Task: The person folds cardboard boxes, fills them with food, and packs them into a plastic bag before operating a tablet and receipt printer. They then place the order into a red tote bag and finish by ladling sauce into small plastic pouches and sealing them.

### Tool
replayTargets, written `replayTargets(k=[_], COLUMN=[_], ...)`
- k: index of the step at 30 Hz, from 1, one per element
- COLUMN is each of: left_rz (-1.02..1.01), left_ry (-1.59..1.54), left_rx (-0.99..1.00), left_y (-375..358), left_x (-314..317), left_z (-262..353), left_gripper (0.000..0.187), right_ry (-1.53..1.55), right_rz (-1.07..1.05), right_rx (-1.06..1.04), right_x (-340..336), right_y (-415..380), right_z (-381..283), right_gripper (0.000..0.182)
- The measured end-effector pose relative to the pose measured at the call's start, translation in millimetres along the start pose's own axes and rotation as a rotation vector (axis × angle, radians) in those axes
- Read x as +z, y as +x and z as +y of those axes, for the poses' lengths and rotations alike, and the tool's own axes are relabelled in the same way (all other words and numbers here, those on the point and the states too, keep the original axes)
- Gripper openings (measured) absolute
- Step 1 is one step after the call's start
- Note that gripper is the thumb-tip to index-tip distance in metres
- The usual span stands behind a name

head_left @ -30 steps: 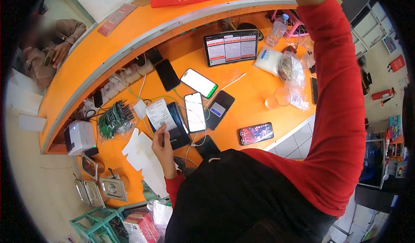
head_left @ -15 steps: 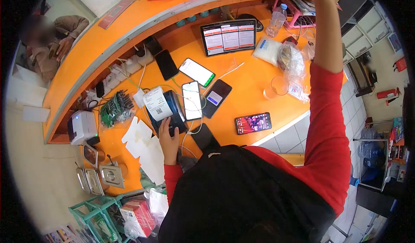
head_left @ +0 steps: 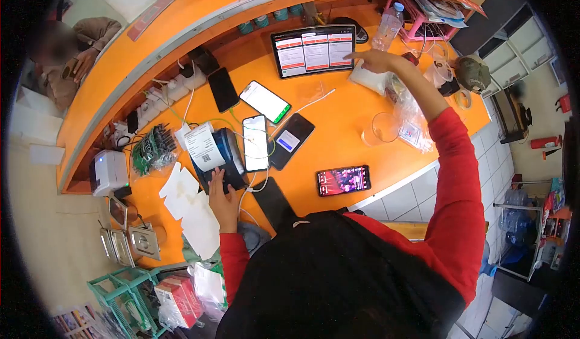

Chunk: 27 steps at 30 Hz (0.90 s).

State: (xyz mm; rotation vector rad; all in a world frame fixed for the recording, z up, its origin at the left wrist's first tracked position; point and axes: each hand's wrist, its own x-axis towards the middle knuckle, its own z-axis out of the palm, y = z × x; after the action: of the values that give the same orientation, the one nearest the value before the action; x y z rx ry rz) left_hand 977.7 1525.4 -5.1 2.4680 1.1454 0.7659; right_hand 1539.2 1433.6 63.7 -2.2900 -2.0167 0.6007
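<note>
My right hand point(head_left: 376, 62) is at the right edge of a tablet point(head_left: 315, 54). Its index finger points at the screen, which shows several columns with red bars, and nothing is held in it. My left hand point(head_left: 223, 199) rests with fingers apart on the near end of a dark receipt printer point(head_left: 232, 152). A printed receipt point(head_left: 202, 146) with a square code curls out of the printer, just above those fingertips. Beside the printer lie a phone with a white screen point(head_left: 254, 140) and a dark phone with a lit pop-up point(head_left: 292, 138).
Another phone showing a colourful picture point(head_left: 343, 181) lies near the counter's front edge. A clear plastic cup point(head_left: 380, 129), a water bottle point(head_left: 388, 28) and plastic bags stand to the right. White cardboard point(head_left: 192, 209) lies at left. Across the counter is another person point(head_left: 75, 61).
My right hand has come down from the top right to the tablet's right edge, index finger out. The left hand stays at the printer. The whole view has shifted slightly.
</note>
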Motion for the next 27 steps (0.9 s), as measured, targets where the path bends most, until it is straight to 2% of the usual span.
replayTargets(k=[5,10,13,16,20,24,27], left_rz=[0.047,0.031,0.024,0.018,0.013,0.015,0.018], left_ry=[0.022,0.007,0.021,0.035,0.038,0.037,0.033], left_rx=[-0.045,-0.057,-0.06,-0.069,-0.072,-0.081,-0.081], left_y=[2,4,4,5,5,5,4], left_x=[5,3,4,4,4,5,7], left_z=[9,13,13,16,15,15,13], left_gripper=[0.044,0.044,0.043,0.043,0.043,0.043,0.043], right_ry=[-0.025,0.009,0.062,0.067,0.253,0.156,0.117], right_rz=[-0.035,-0.083,0.065,0.106,0.28,0.352,0.374], right_rx=[-0.002,0.026,0.012,0.046,-0.021,0.038,-0.022], right_x=[34,35,34,34,37,31,38], right_y=[21,27,26,24,22,15,17], right_z=[38,40,48,54,59,40,36], right_gripper=[0.07,0.072,0.075,0.077,0.082,0.084,0.082])
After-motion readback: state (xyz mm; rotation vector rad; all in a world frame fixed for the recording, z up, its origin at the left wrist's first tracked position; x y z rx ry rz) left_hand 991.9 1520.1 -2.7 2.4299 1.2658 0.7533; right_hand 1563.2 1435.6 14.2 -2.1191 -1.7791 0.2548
